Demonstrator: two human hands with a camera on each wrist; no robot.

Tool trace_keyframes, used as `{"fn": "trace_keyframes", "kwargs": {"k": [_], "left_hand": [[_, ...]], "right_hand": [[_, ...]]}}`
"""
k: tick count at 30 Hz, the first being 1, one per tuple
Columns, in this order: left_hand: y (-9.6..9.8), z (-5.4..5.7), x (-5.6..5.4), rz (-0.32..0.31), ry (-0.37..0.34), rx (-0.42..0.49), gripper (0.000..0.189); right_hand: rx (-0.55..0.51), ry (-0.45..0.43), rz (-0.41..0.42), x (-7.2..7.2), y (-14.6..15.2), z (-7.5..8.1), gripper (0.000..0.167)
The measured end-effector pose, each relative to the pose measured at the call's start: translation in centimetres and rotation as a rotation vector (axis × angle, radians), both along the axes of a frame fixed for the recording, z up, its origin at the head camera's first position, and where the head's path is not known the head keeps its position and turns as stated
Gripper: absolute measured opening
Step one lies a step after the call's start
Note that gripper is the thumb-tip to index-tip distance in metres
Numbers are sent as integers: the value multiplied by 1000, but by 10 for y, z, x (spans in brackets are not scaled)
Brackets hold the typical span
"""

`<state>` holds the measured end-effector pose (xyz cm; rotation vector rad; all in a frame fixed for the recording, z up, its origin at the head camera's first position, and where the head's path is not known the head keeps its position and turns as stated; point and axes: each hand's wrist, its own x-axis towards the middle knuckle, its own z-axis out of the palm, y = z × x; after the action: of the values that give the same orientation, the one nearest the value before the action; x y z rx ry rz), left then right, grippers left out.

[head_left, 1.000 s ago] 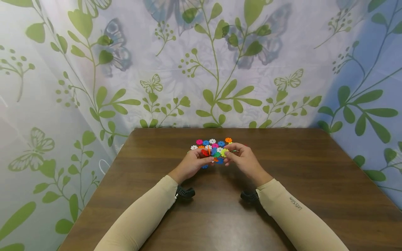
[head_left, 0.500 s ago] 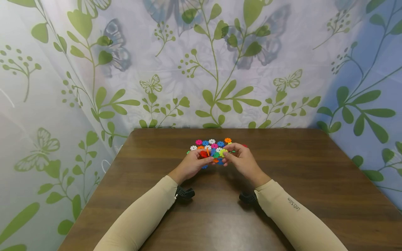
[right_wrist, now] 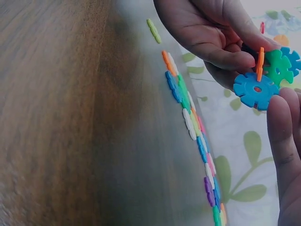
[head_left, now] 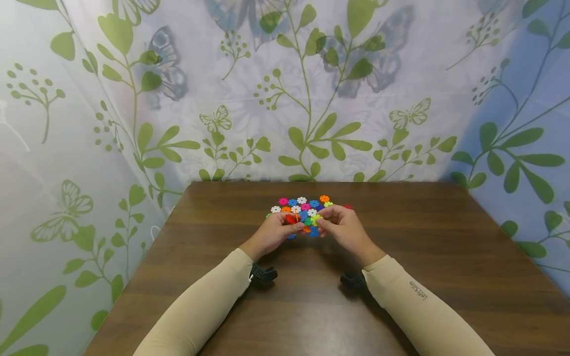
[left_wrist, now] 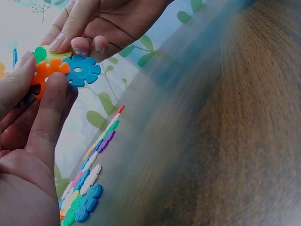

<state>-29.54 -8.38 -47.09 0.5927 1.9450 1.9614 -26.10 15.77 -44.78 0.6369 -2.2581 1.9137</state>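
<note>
Both hands meet over the far middle of the table around a small cluster of slotted, flower-shaped interlocking discs. My left hand (head_left: 275, 231) grips the cluster's left side, its thumb and a finger near an orange disc (left_wrist: 50, 69). A blue disc (right_wrist: 256, 91) juts from the near side of the cluster, and a green disc (right_wrist: 279, 67) sits beside it. From the right, my right hand (head_left: 346, 230) pinches a yellow-green disc (head_left: 316, 219) at the cluster between thumb and fingers. A red disc (head_left: 290, 218) shows by the left fingers. Some joints are hidden behind the fingers.
Several loose discs lie flat on the brown table (head_left: 401, 257) beneath and beyond the hands, among them a pink disc (head_left: 283, 201), a white disc (head_left: 275, 209) and an orange disc (head_left: 324, 199). A leaf-patterned curtain (head_left: 285, 99) hangs behind the table.
The yellow-green disc and the right fingers have shifted slightly down and toward the cluster, and the lower blue disc has tilted a little. The left hand stays nearly still.
</note>
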Motion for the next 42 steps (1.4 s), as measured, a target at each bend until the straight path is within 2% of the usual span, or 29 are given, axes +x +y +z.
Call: {"fn": "trace_keyframes", "kwargs": {"k": [10, 17, 22, 29, 31, 35, 42], "left_hand": [[0, -2, 1, 27, 53, -66, 18], [1, -2, 0, 21, 81, -86, 20], [3, -3, -1, 18, 39, -32, 25], [7, 0, 0, 16, -94, 269, 38], [8, 2, 2, 11, -112, 312, 40], [11, 6, 6, -4, -111, 299, 42], [12, 4, 5, 21, -111, 223, 38]], "right_hand": [[61, -30, -6, 2, -3, 4, 12], [103, -24, -3, 4, -3, 7, 12], [79, 2, -27, 4, 0, 8, 14], [-2, 35, -67, 1, 0, 4, 14], [6, 38, -73, 2, -1, 3, 14], [39, 51, -64, 4, -5, 3, 14], [99, 68, -72, 5, -8, 3, 12]]}}
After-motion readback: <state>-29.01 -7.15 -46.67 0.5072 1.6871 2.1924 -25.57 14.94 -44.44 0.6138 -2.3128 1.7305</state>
